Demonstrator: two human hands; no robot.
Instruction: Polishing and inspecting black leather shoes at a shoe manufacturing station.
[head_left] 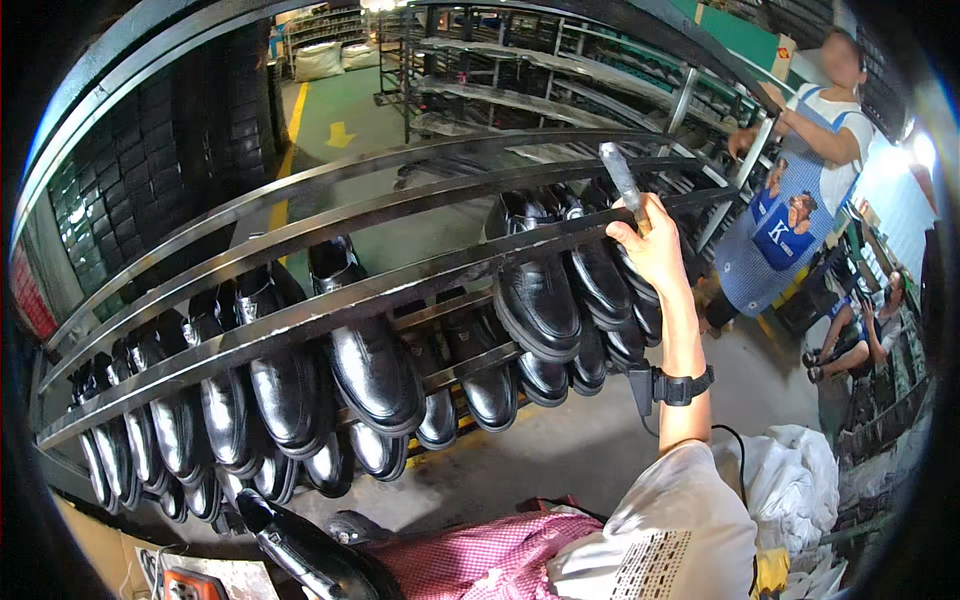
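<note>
The right hand [655, 250] is raised to the metal rack [330, 300], its grip closed around the handle of a slim tool [622, 180] whose grey end sticks up above the fist; what kind of tool it is cannot be told from here. The fist sits against the front rail, right beside the cluster of black leather shoes [545, 300] at the right end of the rack. A black wristband [685, 385] with a cable circles that forearm. The left hand is not in view.

As for progress, the rack looks well loaded: glossy black shoes hang toe-down along two tiers, and only a gap near the middle of the upper tier looks unfilled. One more black shoe [300, 550] lies low in the picture, near the pink checked cloth [480, 560] over the person's lap, apart from the rack, so judging by that, at least one shoe is not yet racked.

Counted: roughly a dozen shoes on the upper tier and about as many toes showing on the lower one, though overlap makes an exact number uncertain. One tool, one rack in hand's reach, more shelving behind. Two other people are at the right: one standing in a blue apron [780, 230], one seated lower down [860, 330].
</note>
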